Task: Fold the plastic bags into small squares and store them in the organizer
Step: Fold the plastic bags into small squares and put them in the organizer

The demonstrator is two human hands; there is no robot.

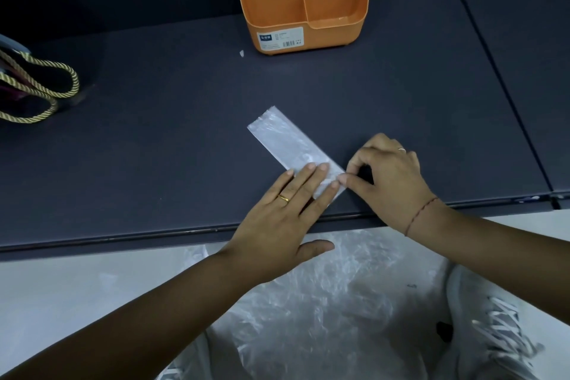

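Head view, mid-fold: left hand (277, 219) pressed flat on bag strip (283, 142); right hand (388, 176) seemingly pinched its end, due folding over

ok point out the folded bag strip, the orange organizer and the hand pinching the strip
folded bag strip (283, 142): head view, bare middle of the strip.
orange organizer (327, 38): head view, front wall beside the label.
right hand (391, 170): head view, back of the hand, pinching the strip's near end.

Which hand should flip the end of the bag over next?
Probably the right hand. Its fingertips pinch the near end of the folded bag, so it can lift and fold it. The left hand lies flat, pressing the bag against the table.
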